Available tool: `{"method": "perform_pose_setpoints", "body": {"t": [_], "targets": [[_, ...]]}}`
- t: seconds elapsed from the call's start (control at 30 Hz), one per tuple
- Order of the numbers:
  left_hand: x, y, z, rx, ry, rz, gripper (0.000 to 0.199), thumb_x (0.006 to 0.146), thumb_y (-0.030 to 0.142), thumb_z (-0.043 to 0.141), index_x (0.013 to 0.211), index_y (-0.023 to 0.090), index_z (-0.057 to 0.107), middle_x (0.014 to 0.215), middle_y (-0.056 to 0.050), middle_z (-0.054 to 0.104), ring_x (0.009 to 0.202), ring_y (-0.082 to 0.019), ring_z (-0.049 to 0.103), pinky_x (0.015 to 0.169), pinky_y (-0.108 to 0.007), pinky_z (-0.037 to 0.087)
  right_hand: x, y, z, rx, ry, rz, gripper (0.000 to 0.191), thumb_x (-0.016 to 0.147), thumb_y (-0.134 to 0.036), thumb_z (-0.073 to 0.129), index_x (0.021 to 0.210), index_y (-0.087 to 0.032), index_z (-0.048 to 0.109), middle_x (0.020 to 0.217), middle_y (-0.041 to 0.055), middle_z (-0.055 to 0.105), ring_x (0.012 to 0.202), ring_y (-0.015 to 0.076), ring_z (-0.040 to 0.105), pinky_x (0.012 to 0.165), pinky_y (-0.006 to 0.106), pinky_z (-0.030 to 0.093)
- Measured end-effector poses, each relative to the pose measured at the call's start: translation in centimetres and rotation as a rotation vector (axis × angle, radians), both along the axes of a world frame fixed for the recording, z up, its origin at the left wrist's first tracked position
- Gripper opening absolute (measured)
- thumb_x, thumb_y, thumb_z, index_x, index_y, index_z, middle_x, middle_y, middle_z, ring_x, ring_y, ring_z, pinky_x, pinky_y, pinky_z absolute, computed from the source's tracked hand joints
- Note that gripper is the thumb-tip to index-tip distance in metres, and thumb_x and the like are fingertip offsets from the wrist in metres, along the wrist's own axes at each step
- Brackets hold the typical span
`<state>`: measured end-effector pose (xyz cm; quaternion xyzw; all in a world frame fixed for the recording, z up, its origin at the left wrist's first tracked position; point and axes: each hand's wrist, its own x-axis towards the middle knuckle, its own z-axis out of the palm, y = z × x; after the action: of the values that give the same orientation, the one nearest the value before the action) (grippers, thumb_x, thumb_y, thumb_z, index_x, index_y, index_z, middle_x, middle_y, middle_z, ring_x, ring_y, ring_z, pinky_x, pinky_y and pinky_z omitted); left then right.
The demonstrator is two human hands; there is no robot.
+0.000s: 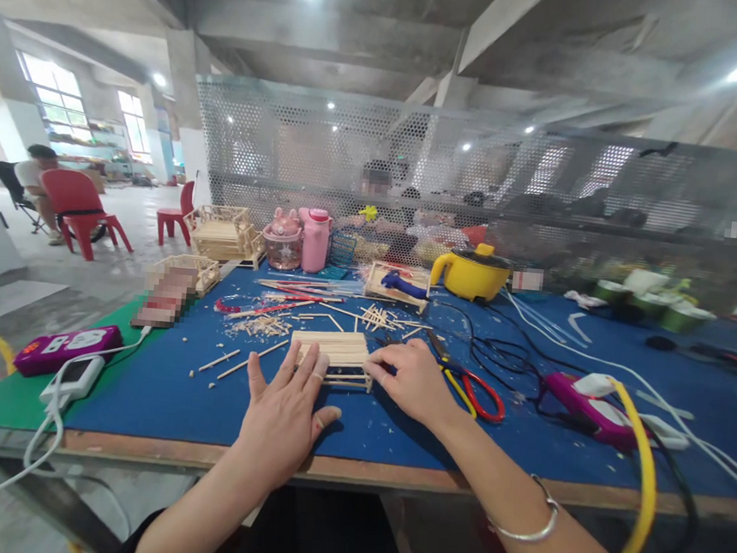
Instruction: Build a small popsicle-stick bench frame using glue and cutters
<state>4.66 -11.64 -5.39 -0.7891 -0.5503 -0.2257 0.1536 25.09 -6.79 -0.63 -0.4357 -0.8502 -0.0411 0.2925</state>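
A small slatted model of thin wooden sticks (340, 348) rests on the blue table mat in front of me. Spread flat, the fingers of my left hand (282, 415) touch its left end and front edge. My right hand (416, 386) has its fingertips pinched at the model's right end; the exact grip is partly hidden. Just right of that hand lie pliers or scissors with red and yellow handles (493, 399), partly covered by it. Loose sticks (251, 359) and small offcuts (261, 326) are scattered left of and behind the model.
Behind the model, a blue glue gun (405, 286) lies on a stick frame. A yellow pot (475, 275), pink bottle (315, 242) and finished-looking stick models (222, 238) stand farther back. Purple power strips (69, 349) and cables flank the mat (164, 401). A perforated screen (289, 149) rises behind.
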Motion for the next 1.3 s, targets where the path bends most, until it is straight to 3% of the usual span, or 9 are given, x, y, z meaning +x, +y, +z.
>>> {"method": "perform_pose_setpoints", "body": {"t": [0.2, 0.37, 0.43, 0.63, 0.7, 0.83, 0.97, 1.13, 1.3], "targets": [[-0.1, -0.3, 0.2, -0.019, 0.009, 0.011, 0.058, 0.088, 0.053, 0.039, 0.138, 0.025, 0.039, 0.147, -0.008, 0.035, 0.140, -0.034, 0.019, 0.102, -0.071, -0.008, 1.5, 0.5, 1.4, -0.049, 0.262, -0.134, 0.027, 0.089, -0.035, 0.046, 0.091, -0.020, 0.068, 0.073, 0.0027, 0.070, 0.066, 0.0166, 0.060, 0.067, 0.027, 0.040], [0.4, -0.5, 0.5, -0.007, 0.034, 0.051, 0.060, 0.083, 0.050, 0.051, 0.136, 0.023, 0.044, 0.150, -0.010, 0.028, 0.140, -0.038, 0.014, 0.102, -0.073, -0.002, 2.1, 2.0, 2.3, -0.476, 0.003, -0.106, 0.030, 0.084, -0.038, 0.049, 0.067, -0.019, 0.066, 0.065, 0.0025, 0.068, 0.059, 0.0166, 0.057, 0.055, 0.026, 0.038], [0.6, -0.5, 0.4, 0.005, 0.040, 0.064, 0.062, 0.082, 0.050, 0.053, 0.136, 0.021, 0.044, 0.151, -0.012, 0.024, 0.140, -0.039, 0.012, 0.102, -0.073, 0.000, 2.0, 2.6, 2.0, -0.551, 0.000, -0.069, 0.031, 0.084, -0.037, 0.048, 0.066, -0.018, 0.064, 0.064, 0.0021, 0.067, 0.059, 0.0153, 0.056, 0.055, 0.026, 0.037], [-0.1, -0.3, -0.1, 0.044, -0.074, 0.102, 0.069, 0.082, 0.052, 0.050, 0.140, 0.017, 0.036, 0.152, -0.015, 0.022, 0.139, -0.040, 0.016, 0.101, -0.071, 0.014, 2.1, 3.1, 0.2, -0.428, 0.179, -0.089, 0.029, 0.084, -0.035, 0.046, 0.072, -0.017, 0.065, 0.061, 0.0004, 0.062, 0.058, 0.0137, 0.052, 0.057, 0.025, 0.037], [-0.9, -0.3, -0.1, 0.045, -0.187, 0.185, 0.069, 0.084, 0.051, 0.047, 0.140, 0.013, 0.035, 0.146, -0.018, 0.036, 0.134, -0.037, 0.031, 0.101, -0.065, 0.023, 2.3, 2.9, -0.1, -0.432, 0.184, -0.067, 0.028, 0.082, -0.038, 0.050, 0.072, -0.017, 0.065, 0.060, -0.0002, 0.061, 0.057, 0.0131, 0.050, 0.056, 0.025, 0.037], [-2.4, -0.3, 0.2, -0.054, -0.321, 0.293, 0.042, 0.086, 0.044, 0.050, 0.118, 0.020, 0.060, 0.114, -0.011, 0.066, 0.111, -0.029, 0.056, 0.092, -0.049, 0.039, 2.3, 2.4, -0.4, -0.477, 0.159, -0.013, 0.027, 0.080, -0.038, 0.052, 0.070, -0.017, 0.065, 0.062, -0.0002, 0.061, 0.058, 0.0126, 0.050, 0.057, 0.025, 0.037], [-2.6, -0.3, 0.8, -0.097, -0.343, 0.302, 0.029, 0.087, 0.039, 0.050, 0.102, 0.023, 0.069, 0.101, -0.008, 0.072, 0.101, -0.027, 0.062, 0.087, -0.044, 0.040, 1.7, 2.1, -0.4, -0.482, 0.130, 0.005, 0.026, 0.080, -0.036, 0.051, 0.069, -0.017, 0.064, 0.061, -0.0008, 0.059, 0.057, 0.0119, 0.047, 0.056, 0.024, 0.035], [-2.5, 0.0, 1.0, -0.154, -0.413, 0.248, 0.031, 0.089, 0.036, 0.046, 0.099, 0.020, 0.070, 0.098, -0.008, 0.073, 0.094, -0.024, 0.065, 0.082, -0.035, 0.042, 1.1, 2.0, -0.3, -0.460, 0.157, 0.019, 0.025, 0.079, -0.034, 0.050, 0.066, -0.017, 0.063, 0.059, -0.0018, 0.056, 0.056, 0.0115, 0.045, 0.054, 0.024, 0.034], [-2.7, 0.3, 1.3, -0.206, -0.455, 0.234, 0.031, 0.089, 0.036, 0.046, 0.094, 0.021, 0.072, 0.094, -0.008, 0.073, 0.088, -0.023, 0.067, 0.072, -0.029, 0.044, 0.8, 2.6, -0.8, -0.556, 0.243, 0.030, 0.024, 0.075, -0.032, 0.052, 0.057, -0.017, 0.057, 0.052, -0.0029, 0.052, 0.051, 0.0106, 0.045, 0.050, 0.022, 0.033]]}}
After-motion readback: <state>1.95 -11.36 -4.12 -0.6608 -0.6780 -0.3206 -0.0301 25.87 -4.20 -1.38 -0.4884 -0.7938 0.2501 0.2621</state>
